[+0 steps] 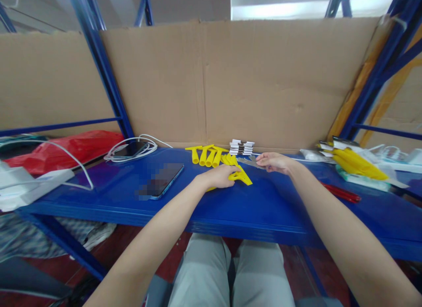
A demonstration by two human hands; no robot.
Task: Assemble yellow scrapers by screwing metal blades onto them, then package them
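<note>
My left hand (221,177) is closed around a yellow plastic handle (243,177) with a wide, flaring head, which points to the right. To its right, my right hand (272,162) pinches a thin, flat, silvery strip (248,161) that reaches left toward the yellow pieces. Its exact kind is hard to make out. Just behind my left hand, several matching T-shaped yellow handles (207,157) lie side by side, their round open ends facing me. A small stack of white packets with black bands (241,147) sits behind the strip, against the cardboard.
A phone (166,180) lies left on the blue table (250,214). Coiled white cable (138,151), a red bag (74,151) and a white box (39,190) are farther left. On the right are red sticks (343,193) and a yellow bundle (359,164). Cardboard (263,82) walls the back.
</note>
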